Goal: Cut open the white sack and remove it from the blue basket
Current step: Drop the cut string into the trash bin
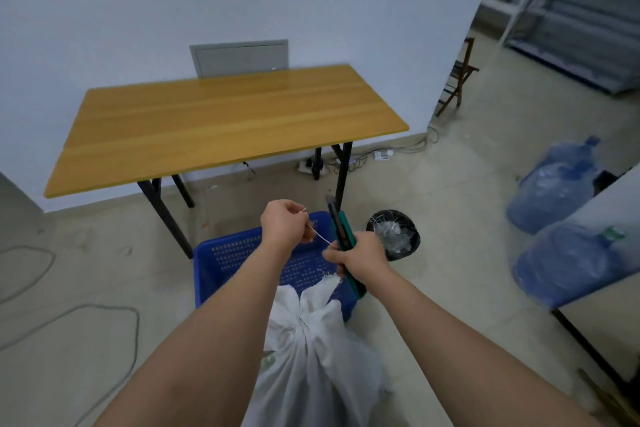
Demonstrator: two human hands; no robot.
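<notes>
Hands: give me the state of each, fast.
Left hand: fingers pinched shut on the white string.
Right hand: closed around the green utility knife, also gripping the string.

The white sack (311, 357) runs off the bottom edge; forearms hide much of the blue basket (228, 253); shelf contents blur.

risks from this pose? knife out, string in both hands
1. The utility knife blade is extended, pointing up and away, while the right hand also pinches the white string; a slip could bring the blade near the left hand.
2. The string is taut between both hands; if it snaps or releases, the hands may jerk.
3. The white sack leans over the blue basket rim and could tip out.
</notes>
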